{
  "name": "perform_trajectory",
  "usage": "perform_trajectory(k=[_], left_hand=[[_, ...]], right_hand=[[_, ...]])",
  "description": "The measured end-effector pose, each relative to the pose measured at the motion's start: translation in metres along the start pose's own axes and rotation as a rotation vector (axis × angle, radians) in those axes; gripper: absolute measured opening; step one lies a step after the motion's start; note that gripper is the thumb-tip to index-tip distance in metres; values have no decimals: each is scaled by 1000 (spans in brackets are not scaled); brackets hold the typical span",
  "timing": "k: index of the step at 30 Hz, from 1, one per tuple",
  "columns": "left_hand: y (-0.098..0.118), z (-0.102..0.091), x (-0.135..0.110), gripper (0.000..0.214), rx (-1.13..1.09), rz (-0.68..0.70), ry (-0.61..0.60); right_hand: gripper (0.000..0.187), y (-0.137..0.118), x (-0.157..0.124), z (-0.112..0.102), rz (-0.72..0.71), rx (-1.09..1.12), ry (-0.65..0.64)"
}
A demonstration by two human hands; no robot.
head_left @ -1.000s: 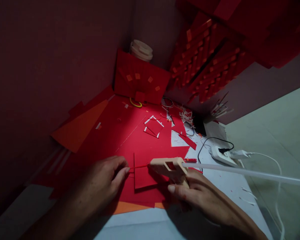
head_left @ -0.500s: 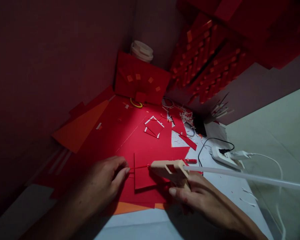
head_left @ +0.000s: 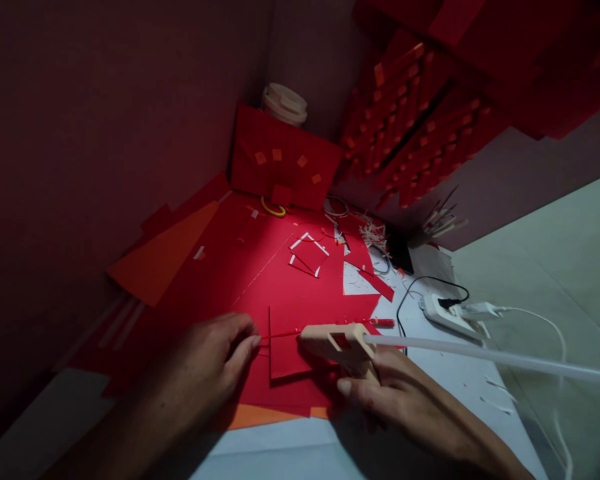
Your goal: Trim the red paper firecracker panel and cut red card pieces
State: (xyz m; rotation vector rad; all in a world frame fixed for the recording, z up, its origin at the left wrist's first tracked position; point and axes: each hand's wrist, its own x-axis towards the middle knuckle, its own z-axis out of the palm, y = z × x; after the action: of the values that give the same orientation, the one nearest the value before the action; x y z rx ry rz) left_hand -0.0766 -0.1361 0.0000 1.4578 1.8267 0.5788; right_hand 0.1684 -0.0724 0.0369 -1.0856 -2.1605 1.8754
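Note:
My left hand (head_left: 225, 357) pinches the left end of a thin red cord (head_left: 280, 334) between thumb and forefinger. The cord runs right across a red card (head_left: 293, 357) that lies on larger red sheets. Wrapped around the handle of a beige glue gun (head_left: 333, 339) is my right hand (head_left: 380, 387). The gun's tip points left, close to the cord; whether it touches cannot be told. A long whitish glue stick (head_left: 455, 349) sticks out of its back. Beyond the gun, a red tassel (head_left: 383, 323) lies near the card's upper edge.
Behind stand a red panel (head_left: 285, 157) with orange squares and a lidded cup (head_left: 284, 105). White paper shreds (head_left: 373, 233) and a phone (head_left: 400, 252) lie at the back right. A power strip (head_left: 450, 317) with cables sits at the right edge. Orange paper (head_left: 165, 257) lies left.
The glue gun has shifted very slightly left and down. My left hand keeps its pinch on the cord in nearly the same place.

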Motion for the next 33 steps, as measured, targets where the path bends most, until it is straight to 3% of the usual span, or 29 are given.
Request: perform_trajectory(k=[10,16,33], left_hand=[[1,3,-4,29,15,6,37],[-1,0,-1,30,11,10,11],[2,1,-2,28,-29,-4,45]], right_hand=[[44,-2,-5,-1,53,-4,40],[11,4,-5,1,94,11,118],[9,9,3,4,85,3,91]])
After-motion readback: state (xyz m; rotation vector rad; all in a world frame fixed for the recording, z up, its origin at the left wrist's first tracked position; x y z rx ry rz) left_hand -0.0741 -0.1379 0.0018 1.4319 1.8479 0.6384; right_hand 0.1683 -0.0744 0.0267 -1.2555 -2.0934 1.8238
